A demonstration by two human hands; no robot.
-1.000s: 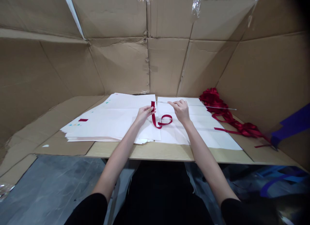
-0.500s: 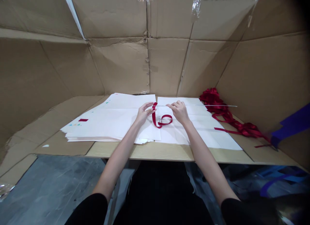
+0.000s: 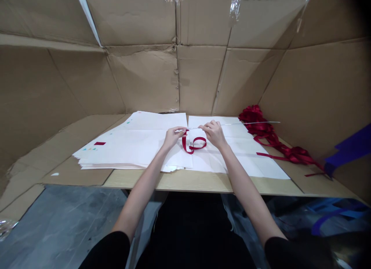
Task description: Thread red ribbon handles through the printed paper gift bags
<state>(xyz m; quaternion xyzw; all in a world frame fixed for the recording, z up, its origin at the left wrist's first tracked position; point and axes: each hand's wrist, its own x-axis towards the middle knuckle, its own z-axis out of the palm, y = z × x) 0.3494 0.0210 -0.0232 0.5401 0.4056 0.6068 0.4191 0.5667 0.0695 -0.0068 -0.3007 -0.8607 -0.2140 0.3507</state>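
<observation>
The thin stick points to frame right, almost level. Left hand pinches red ribbon; right hand pinches the stick.

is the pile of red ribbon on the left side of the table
No, the pile of red ribbon lies to the right of the right hand, which holds the thin rod.

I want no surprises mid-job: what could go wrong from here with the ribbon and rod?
The red ribbon might slip or twist, since the left hand pinches it near one end and the rest curls loosely. The rod reaches across the ribbon pile in view and could snag; whether they touch is unclear.
</observation>
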